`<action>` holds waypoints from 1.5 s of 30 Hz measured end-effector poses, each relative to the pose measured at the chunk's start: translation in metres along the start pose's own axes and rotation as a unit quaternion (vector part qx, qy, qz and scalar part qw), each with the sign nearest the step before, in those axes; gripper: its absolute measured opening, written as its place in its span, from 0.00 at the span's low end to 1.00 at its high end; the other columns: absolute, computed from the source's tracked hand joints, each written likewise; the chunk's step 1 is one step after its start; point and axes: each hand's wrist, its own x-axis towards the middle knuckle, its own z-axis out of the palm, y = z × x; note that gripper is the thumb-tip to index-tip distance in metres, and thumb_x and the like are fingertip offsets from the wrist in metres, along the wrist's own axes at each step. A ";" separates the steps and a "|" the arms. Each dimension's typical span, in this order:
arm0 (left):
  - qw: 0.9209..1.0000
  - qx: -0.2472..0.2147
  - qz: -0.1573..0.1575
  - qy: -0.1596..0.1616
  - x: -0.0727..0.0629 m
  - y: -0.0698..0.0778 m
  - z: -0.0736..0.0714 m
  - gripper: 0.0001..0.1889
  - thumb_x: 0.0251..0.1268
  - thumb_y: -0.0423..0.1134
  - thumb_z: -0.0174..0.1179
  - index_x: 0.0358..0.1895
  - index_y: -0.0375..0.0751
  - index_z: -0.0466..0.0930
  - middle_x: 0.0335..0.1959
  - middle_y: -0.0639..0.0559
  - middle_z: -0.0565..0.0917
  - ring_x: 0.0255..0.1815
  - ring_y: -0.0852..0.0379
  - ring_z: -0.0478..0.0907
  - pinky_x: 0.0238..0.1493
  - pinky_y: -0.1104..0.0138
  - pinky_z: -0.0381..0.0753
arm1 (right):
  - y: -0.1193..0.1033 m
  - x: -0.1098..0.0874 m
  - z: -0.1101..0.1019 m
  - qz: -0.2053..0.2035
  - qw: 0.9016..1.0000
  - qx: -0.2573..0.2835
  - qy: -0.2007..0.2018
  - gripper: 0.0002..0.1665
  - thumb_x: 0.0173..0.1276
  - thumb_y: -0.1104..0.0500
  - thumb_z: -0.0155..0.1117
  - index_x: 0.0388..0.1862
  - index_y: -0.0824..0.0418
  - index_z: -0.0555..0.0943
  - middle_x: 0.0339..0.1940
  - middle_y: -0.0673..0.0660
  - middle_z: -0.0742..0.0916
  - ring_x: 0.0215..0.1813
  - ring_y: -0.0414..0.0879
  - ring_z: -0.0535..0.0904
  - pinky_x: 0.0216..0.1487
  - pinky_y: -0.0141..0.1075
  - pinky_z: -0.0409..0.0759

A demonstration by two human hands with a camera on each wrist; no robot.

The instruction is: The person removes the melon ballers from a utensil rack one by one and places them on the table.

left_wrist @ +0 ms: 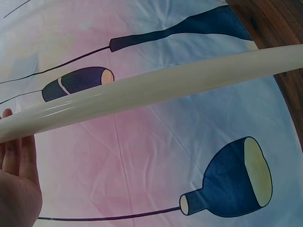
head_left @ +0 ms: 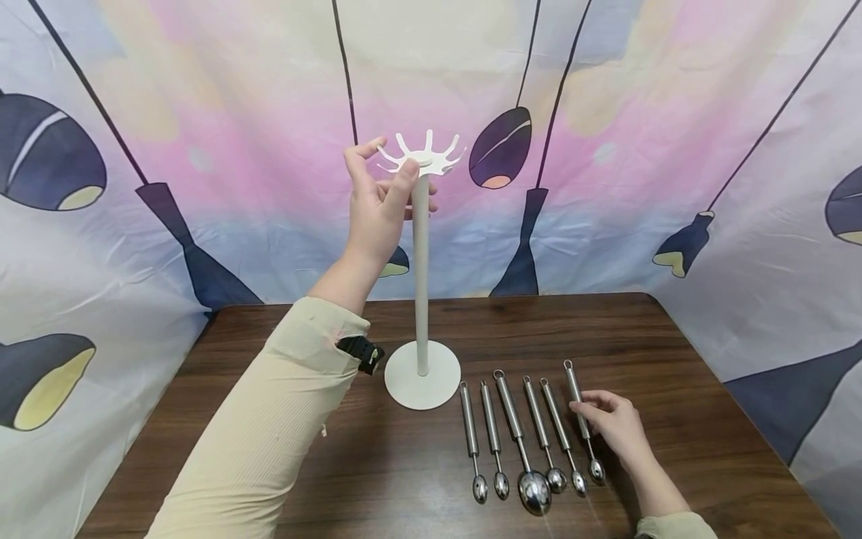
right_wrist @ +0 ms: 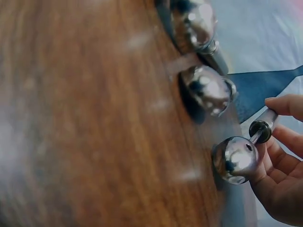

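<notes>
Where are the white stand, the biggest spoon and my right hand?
white stand [head_left: 420, 284], head view, middle of its upright pole.
biggest spoon [head_left: 535, 490], head view, on its bowl.
right hand [head_left: 616, 427], head view, back of the hand, touching the rightmost spoon.

A makeshift recording booth: printed cloth backdrop [head_left: 606, 150] surrounds a wooden table [head_left: 673, 359].

Both arms wear pale beige ribbed sleeves [head_left: 269, 427]. A black strap buckle [head_left: 361, 352] shows at the left cuff, at nine o'clock of frame centre
</notes>
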 end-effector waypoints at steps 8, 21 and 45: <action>1.000 0.004 0.006 0.002 -0.001 -0.001 -0.001 0.34 0.67 0.50 0.53 0.69 0.43 0.49 0.28 0.58 0.86 0.27 0.55 0.87 0.41 0.61 0.87 | 0.005 0.003 0.001 0.005 0.999 -0.042 -0.016 0.27 0.65 0.52 0.69 0.54 0.70 0.81 0.33 0.52 0.85 0.29 0.40 0.77 0.30 0.32 0.78; 1.000 -0.004 0.003 0.006 0.000 0.000 0.001 0.33 0.66 0.51 0.53 0.68 0.44 0.50 0.27 0.57 0.86 0.26 0.55 0.86 0.39 0.62 0.87 | 0.005 0.007 0.003 -0.025 0.986 -0.161 -0.026 0.23 0.62 0.51 0.69 0.45 0.70 0.83 0.36 0.60 0.87 0.35 0.46 0.80 0.34 0.38 0.77; 0.999 -0.015 -0.041 -0.015 -0.003 0.010 -0.003 0.31 0.68 0.49 0.54 0.69 0.53 0.52 0.37 0.47 0.89 0.35 0.53 0.88 0.46 0.61 0.86 | 0.009 0.009 0.000 -0.017 0.992 -0.114 -0.041 0.26 0.62 0.53 0.70 0.50 0.72 0.80 0.26 0.52 0.79 0.23 0.43 0.74 0.24 0.34 0.75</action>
